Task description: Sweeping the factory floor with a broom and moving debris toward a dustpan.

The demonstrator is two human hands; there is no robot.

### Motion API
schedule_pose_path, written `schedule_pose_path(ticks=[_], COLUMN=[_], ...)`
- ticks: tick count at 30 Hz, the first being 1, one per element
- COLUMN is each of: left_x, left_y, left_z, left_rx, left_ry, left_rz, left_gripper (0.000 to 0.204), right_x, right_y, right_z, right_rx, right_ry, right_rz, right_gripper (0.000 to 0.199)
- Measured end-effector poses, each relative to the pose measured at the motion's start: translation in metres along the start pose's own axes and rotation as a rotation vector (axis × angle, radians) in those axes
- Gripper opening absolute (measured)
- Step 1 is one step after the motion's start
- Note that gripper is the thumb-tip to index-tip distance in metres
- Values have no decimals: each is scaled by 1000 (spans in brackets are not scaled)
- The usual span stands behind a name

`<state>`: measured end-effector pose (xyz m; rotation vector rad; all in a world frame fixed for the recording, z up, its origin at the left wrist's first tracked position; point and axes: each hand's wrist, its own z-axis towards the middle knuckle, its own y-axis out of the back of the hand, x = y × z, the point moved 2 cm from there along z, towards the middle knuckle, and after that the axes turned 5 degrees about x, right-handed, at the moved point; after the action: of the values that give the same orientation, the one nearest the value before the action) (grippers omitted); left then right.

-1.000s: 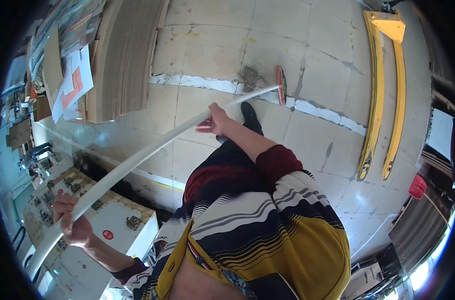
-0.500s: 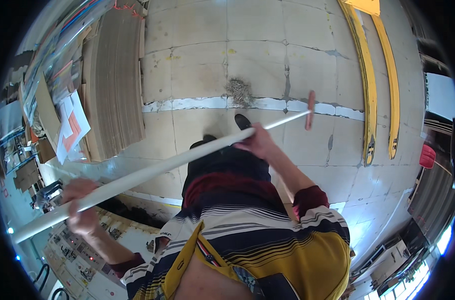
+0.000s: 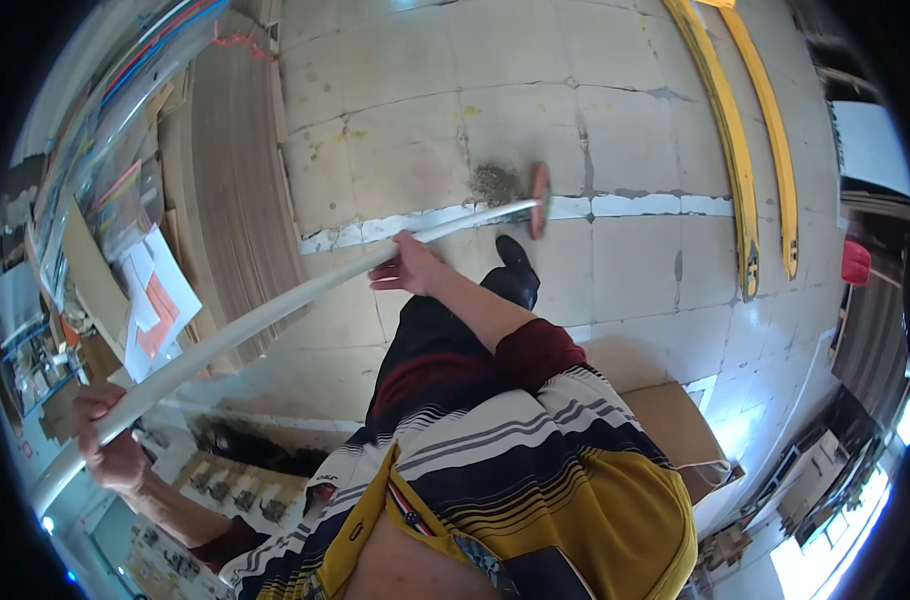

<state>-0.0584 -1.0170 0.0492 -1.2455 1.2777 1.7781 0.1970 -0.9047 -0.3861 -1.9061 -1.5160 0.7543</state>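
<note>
The fingers of the left hand (image 3: pixel 113 458) wrap round the upper part of a white-handled broom (image 3: pixel 255 320); further along the handle, ahead and to the right of them, those of the right hand (image 3: pixel 412 266) hold it more loosely, some fingertips spread off it; beyond the right fingers, at the far end of the handle, the reddish broom head (image 3: pixel 540 200) lies blurred over the floor (image 3: pixel 425 130); the dark debris (image 3: pixel 497 182) sits just to its left, also ahead of the right fingers; whether bristles touch it cannot be told.

For a good stroke, the left fingers would best act as a steady pivot while the right ones guide the head; firmer closing of the right fingers should curb twisting; short, low strokes would likely scatter less, with care round the boot (image 3: pixel 515 253), near those fingers.
</note>
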Motion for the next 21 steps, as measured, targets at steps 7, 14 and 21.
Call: schedule_pose_path(ticks=[7, 14, 21], left_x=[-18, 21, 17], left_y=[75, -33, -221], left_z=[15, -34, -73], left_rx=[-78, -232, -224], left_ry=[-159, -150, 8], left_rz=[-388, -219, 168], left_gripper=[31, 38, 39], right_x=[5, 46, 148], right_y=[-65, 27, 151], right_z=[-51, -95, -135], right_rx=[135, -85, -291], right_ry=[60, 119, 188], right_rz=[-7, -118, -143], right_gripper=[37, 40, 38])
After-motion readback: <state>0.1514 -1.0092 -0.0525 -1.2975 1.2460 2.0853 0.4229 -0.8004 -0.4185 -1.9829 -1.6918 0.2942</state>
